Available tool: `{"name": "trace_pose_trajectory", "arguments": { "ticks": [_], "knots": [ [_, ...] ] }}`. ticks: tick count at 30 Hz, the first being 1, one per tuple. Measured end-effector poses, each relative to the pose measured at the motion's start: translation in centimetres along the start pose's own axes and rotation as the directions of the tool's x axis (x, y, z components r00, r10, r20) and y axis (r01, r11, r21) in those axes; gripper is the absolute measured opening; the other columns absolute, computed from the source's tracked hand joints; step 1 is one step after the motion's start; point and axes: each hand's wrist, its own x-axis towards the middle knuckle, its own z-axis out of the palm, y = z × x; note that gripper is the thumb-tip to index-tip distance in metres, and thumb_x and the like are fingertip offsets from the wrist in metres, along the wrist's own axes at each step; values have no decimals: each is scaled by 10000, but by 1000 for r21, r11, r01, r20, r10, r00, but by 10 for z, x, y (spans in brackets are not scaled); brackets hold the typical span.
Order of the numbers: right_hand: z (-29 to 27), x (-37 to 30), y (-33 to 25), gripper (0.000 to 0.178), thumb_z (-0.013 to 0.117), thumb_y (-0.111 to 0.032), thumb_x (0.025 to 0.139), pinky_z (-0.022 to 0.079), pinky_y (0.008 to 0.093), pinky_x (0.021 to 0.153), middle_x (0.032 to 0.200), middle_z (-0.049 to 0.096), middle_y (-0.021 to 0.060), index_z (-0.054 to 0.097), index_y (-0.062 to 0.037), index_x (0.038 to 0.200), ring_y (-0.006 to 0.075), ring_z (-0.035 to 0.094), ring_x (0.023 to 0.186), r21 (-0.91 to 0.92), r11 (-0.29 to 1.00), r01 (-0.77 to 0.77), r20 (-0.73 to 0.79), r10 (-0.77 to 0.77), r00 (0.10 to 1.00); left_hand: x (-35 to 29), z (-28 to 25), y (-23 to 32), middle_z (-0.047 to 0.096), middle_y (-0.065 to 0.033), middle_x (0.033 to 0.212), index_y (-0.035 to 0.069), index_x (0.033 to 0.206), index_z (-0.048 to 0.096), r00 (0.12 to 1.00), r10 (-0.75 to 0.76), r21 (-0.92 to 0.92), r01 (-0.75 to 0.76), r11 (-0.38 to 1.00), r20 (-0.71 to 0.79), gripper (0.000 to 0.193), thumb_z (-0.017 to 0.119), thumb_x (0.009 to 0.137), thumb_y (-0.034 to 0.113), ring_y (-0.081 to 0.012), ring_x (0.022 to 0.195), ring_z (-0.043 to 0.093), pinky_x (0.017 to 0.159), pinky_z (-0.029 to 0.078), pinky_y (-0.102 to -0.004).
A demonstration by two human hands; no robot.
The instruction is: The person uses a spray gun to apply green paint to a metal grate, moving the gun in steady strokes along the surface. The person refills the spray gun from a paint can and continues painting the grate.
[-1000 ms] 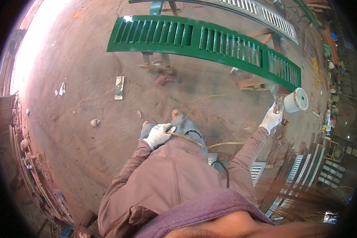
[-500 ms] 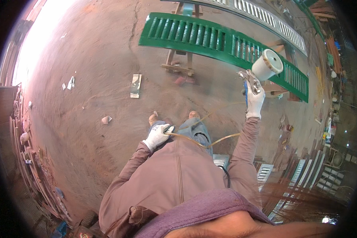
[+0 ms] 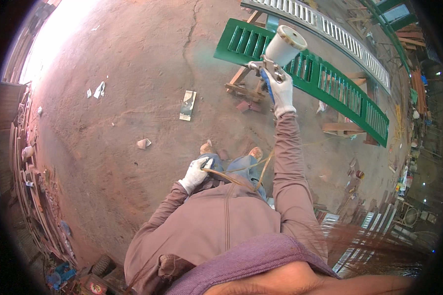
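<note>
My right hand (image 3: 281, 93), in a white and blue work glove, grips a metal spray gun (image 3: 268, 66) with a pale paint cup (image 3: 285, 45) on top. The gun is held out over a long green louvred shutter panel (image 3: 322, 81), whose left part it partly hides. Whether the gun touches the panel I cannot tell, though it seems held above it. Close to my thighs, my gloved left hand (image 3: 196, 174) is closed around a thin yellowish hose (image 3: 231, 178), which loops across toward my right arm.
The green panel lies on wooden trestles (image 3: 246, 87). Behind it stands a pale louvred panel (image 3: 325, 29). A small flat board (image 3: 187, 105) and scraps of paper (image 3: 99, 90) lie on the dirt floor. Planks (image 3: 27, 182) line the left side; more slatted pieces (image 3: 369, 231) lie lower right.
My right hand has swept the spray gun leftward along the green panel, from its right part toward its left end. The left hand still holds the hose. The whole view has shifted slightly.
</note>
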Motion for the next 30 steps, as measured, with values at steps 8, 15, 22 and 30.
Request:
{"name": "trace_pose_trajectory", "arguments": {
  "ticks": [8,15,22,30],
  "knots": [
    [-50,-10,39,312,678,-111,899,504,245,654,1041,692,13,670,-43,1203,73,611,789,-68,997,31,-204,-45,978,24,-16,24,662,-94,818,-6,988,653,994,-89,-191,99,977,61,253,551,987,226,-157,751,599,712,493,-323],
    [-140,-98,21,286,676,-125,904,495,229,611,1018,702,42,672,-17,1169,75,639,766,-247,968,-38,-655,-138,742,48,-17,23,666,-53,830,7,996,667,967,-201,-298,241,924,158,240,561,981,222,-128,769,589,699,486,-310],
    [-105,-121,15,325,616,-71,934,533,254,704,1133,679,69,614,-15,1253,116,649,836,-341,934,-104,-612,-136,779,60,-8,-3,689,-85,854,4,1049,675,930,-170,234,94,968,326,308,535,990,271,-120,801,596,751,506,-330],
    [-34,-119,54,462,663,-182,930,532,263,728,1064,663,82,534,-13,1340,107,638,852,124,982,146,-107,-133,985,15,34,-58,682,-28,898,-23,1097,653,960,-265,-76,271,959,88,375,514,1007,313,-110,819,574,752,498,-310]
  ]
}}
